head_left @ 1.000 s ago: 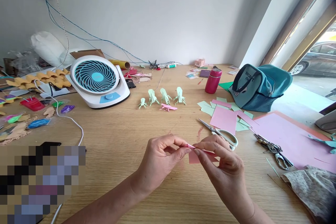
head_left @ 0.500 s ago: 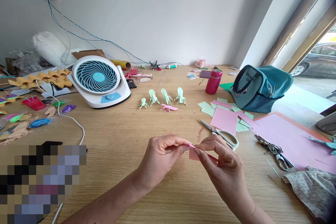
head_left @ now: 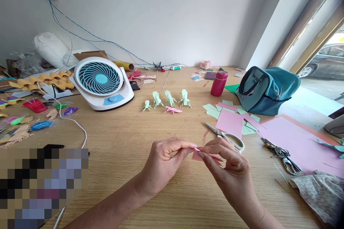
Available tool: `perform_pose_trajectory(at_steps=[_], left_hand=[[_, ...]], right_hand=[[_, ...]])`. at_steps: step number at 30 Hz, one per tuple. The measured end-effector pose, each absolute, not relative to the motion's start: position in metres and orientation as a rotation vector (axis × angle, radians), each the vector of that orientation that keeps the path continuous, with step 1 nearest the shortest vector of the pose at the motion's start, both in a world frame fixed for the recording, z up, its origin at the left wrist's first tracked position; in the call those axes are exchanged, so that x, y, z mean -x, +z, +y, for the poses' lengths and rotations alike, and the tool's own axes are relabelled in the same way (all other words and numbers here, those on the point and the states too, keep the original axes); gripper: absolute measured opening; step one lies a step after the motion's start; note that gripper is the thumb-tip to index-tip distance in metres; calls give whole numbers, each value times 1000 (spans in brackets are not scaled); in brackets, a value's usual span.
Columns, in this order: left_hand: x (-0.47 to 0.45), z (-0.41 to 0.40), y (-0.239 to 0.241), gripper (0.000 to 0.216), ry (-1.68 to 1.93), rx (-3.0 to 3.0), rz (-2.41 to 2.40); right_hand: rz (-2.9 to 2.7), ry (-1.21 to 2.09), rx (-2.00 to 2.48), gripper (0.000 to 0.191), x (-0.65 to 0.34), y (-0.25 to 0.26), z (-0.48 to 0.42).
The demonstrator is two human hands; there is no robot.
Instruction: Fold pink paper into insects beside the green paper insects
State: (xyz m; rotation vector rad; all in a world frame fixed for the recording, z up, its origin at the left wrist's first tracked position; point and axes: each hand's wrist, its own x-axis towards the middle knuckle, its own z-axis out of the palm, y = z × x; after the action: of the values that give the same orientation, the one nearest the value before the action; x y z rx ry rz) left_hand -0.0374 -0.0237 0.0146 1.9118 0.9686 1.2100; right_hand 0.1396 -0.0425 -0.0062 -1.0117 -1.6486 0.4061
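Note:
Both hands meet over the wooden table (head_left: 129, 139) and pinch a small folded pink paper (head_left: 197, 156). My left hand (head_left: 163, 162) grips its left tip between thumb and forefinger. My right hand (head_left: 231, 168) holds the right side, fingers closed around the fold. Further back stand several folded pale green paper figures (head_left: 168, 99) and one pink paper figure (head_left: 173, 110). White-handled scissors (head_left: 228, 137) lie just right of my hands.
A white and blue desk fan (head_left: 100, 82) with a white cord (head_left: 75, 125) stands back left. Pink and green paper sheets (head_left: 231, 120), a red bottle (head_left: 219, 83), a teal bag (head_left: 266, 89) and a large pink sheet (head_left: 295, 143) lie right. Craft scraps (head_left: 34, 107) crowd the left.
My fingers have shifted slightly on the pink paper, which is now folded a little narrower. The hands stay in the same place.

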Motion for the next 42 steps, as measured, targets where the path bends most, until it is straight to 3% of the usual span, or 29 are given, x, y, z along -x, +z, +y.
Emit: perform_pose_trajectory(at_steps=[42], left_hand=[[37, -26, 17, 16, 1311, -2025, 827]], right_hand=[[-1685, 365, 964, 12, -135, -2, -47]])
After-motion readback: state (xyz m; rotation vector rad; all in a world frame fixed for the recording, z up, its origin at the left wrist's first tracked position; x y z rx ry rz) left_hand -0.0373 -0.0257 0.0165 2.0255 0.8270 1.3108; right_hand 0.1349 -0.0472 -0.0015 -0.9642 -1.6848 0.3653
